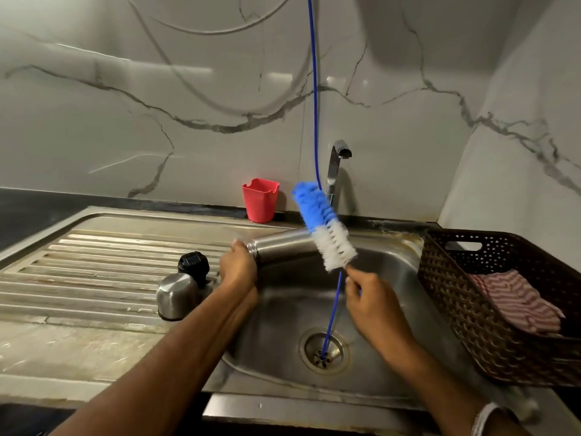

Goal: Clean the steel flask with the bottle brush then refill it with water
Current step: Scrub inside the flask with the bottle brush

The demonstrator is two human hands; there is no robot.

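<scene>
The steel flask [283, 248] lies on its side above the sink basin [386, 278], its open threaded mouth pointing left. My left hand [237, 269] grips it near the mouth. My right hand [366, 297] pinches the thin blue wire handle of the bottle brush [323, 225]. The brush's blue and white bristle head stands tilted outside the flask, crossing in front of its far end. The wire handle runs down toward the drain [323, 350]. The flask's steel cup lid [176, 295] and black stopper [193, 265] stand on the drainboard to the left.
A chrome tap [334, 171] stands behind the sink, no water running. A red plastic cup [260, 199] sits by the wall. A brown woven basket [440, 278] holding a striped cloth [515, 302] stands to the right. A blue cord [314, 89] hangs down the marble wall.
</scene>
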